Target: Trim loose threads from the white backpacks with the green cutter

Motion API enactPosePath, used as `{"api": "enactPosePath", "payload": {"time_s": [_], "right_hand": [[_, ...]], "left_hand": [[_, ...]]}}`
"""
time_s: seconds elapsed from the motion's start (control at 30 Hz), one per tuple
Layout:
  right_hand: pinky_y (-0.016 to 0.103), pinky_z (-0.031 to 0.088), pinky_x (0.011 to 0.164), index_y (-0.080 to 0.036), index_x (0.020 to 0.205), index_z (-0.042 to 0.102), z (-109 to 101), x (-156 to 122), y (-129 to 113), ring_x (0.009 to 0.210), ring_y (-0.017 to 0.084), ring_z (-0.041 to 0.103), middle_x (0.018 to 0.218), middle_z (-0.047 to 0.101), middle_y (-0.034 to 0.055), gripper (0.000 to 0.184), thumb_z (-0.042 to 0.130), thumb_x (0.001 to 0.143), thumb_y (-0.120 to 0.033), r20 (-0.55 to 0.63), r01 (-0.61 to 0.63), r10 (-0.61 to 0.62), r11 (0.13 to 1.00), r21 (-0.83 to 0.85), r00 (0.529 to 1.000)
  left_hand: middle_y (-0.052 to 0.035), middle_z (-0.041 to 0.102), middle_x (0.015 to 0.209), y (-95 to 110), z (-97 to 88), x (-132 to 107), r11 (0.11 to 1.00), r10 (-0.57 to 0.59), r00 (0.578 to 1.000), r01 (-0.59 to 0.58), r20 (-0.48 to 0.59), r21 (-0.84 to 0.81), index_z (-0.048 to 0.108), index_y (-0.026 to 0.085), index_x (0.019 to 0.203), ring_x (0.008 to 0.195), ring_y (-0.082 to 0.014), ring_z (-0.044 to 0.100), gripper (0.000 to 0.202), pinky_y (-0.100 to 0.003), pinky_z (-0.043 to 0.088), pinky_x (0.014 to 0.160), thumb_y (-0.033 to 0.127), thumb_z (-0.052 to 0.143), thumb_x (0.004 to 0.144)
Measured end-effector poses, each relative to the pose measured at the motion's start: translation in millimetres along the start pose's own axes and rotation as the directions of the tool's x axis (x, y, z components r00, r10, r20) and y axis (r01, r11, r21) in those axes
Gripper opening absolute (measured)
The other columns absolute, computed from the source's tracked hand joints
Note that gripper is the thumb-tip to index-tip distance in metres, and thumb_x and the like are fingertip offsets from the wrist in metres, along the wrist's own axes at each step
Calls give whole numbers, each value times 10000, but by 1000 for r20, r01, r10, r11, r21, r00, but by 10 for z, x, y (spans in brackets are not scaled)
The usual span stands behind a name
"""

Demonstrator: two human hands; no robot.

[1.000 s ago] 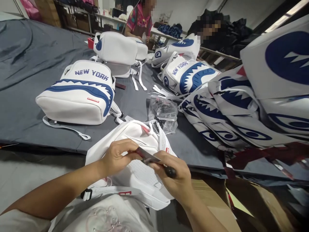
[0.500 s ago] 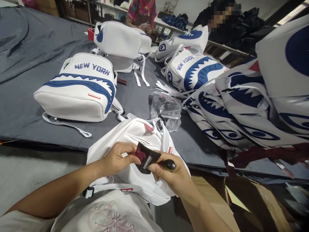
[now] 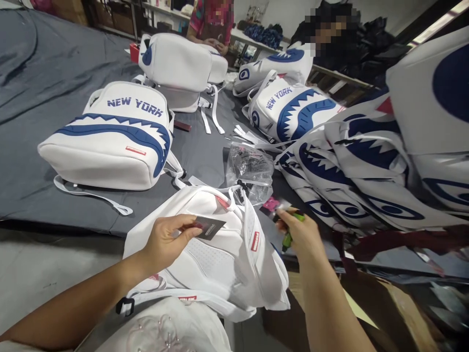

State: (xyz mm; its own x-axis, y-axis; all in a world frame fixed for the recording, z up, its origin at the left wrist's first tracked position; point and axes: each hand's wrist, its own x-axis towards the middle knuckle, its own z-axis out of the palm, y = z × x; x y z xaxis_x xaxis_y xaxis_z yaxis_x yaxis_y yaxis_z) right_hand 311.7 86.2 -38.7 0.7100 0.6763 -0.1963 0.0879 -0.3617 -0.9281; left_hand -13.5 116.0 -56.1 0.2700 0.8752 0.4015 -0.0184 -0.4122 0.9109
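Note:
A flat black tag card (image 3: 210, 228) with pale print is pinched in my left hand (image 3: 170, 242), above the white backpack (image 3: 208, 254). That backpack lies back panel up at the table's front edge, straps loose around it. My right hand (image 3: 298, 227) is closed around a green-and-black handled tool (image 3: 288, 239), to the right of the bag; its working end is hidden. At those fingertips is a small pink piece (image 3: 271, 203) with clear plastic beside it; whether the fingers grip it I cannot tell.
A crumpled clear plastic bag (image 3: 249, 171) lies beyond the backpack. Another white backpack (image 3: 110, 134) lies on the grey-covered table (image 3: 29, 195) at left. Stacked shark-print backpacks (image 3: 366, 176) fill the right side. Cardboard (image 3: 399, 308) is below the table edge. A person (image 3: 210, 29) stands across the table.
My right hand has left the black tag card and moved right with the tool. My left hand keeps the card and has shifted slightly left. The view has turned a little.

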Motion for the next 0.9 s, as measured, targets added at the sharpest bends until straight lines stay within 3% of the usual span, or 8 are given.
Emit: {"api": "enactPosePath", "payload": {"time_s": [0.23, 0.33, 0.43, 0.53, 0.63, 0.7, 0.8, 0.9], "right_hand": [[211, 309, 385, -223, 608, 484, 431, 836, 81, 570, 209, 691, 594, 641, 42, 272, 742, 691, -217, 183, -59, 88, 986, -157, 979], [213, 291, 402, -192, 720, 601, 412, 734, -23, 602, 215, 700, 595, 652, 35, 117, 715, 708, -164, 143, -7, 44, 968, -253, 989], [246, 441, 523, -186, 862, 717, 266, 257, -155, 703, 216, 708, 653, 701, 40, 127, 731, 737, -201, 154, 181, -136, 923, -339, 979], [327, 569, 740, -226, 1010, 763, 203, -458, -312, 848, 215, 732, 1008, 775, 73, 206, 712, 820, -287, 474, 589, -447, 782, -205, 759], [329, 595, 800, -252, 1099, 741, 285, -1036, -451, 889, 197, 743, 1052, 777, 65, 224, 653, 897, -215, 700, 703, -542, 706, 79, 466], [273, 588, 728, -239, 1002, 735, 341, -1207, -494, 808, 167, 736, 903, 776, 41, 157, 613, 926, -176, 711, 724, -587, 672, 159, 388], [221, 526, 580, -225, 891, 697, 368, -1161, -472, 602, 126, 671, 736, 730, 1, 99, 613, 931, -191, 627, 790, -632, 611, 41, 456], [252, 503, 591, -222, 906, 711, 405, -954, -389, 627, 157, 673, 767, 744, 25, 91, 620, 915, -226, 474, 862, -721, 444, -243, 505]], "left_hand": [[-22, 763, 855, -26, 50, -9, 987, 144, 984, -150, 105, 55, 685, 184, 956, 792, -129, 738, 166, -210, 607, 731, 48, 649, 867], [-39, 769, 897, -47, 22, -6, 972, 222, 972, -227, 82, 55, 665, 180, 979, 858, -143, 750, 255, -241, 628, 792, -26, 595, 847], [-48, 766, 902, -79, 18, -1, 962, 258, 963, -263, 73, 75, 651, 175, 977, 873, -147, 749, 277, -249, 633, 790, -49, 571, 836], [-42, 766, 903, -85, 68, -11, 946, 300, 948, -310, 103, 95, 643, 183, 996, 882, -149, 751, 276, -253, 633, 796, -36, 574, 843], [-38, 765, 905, -29, 135, -63, 926, 335, 929, -356, 160, 127, 625, 187, 1000, 865, -144, 754, 241, -234, 622, 781, -6, 578, 864], [-31, 760, 864, 28, 146, -122, 915, 333, 921, -367, 201, 168, 613, 188, 995, 799, -139, 752, 142, -218, 612, 731, 74, 594, 911], [-50, 759, 875, 82, 65, -208, 897, 348, 910, -393, 227, 200, 595, 183, 1053, 790, -156, 747, 174, -237, 610, 726, 319, 640, 954], [-97, 738, 1070, 54, -99, -247, 874, 391, 914, -407, 111, 265, 567, 197, 1160, 1050, -204, 705, 275, -338, 588, 929, 344, 654, 944]]}}
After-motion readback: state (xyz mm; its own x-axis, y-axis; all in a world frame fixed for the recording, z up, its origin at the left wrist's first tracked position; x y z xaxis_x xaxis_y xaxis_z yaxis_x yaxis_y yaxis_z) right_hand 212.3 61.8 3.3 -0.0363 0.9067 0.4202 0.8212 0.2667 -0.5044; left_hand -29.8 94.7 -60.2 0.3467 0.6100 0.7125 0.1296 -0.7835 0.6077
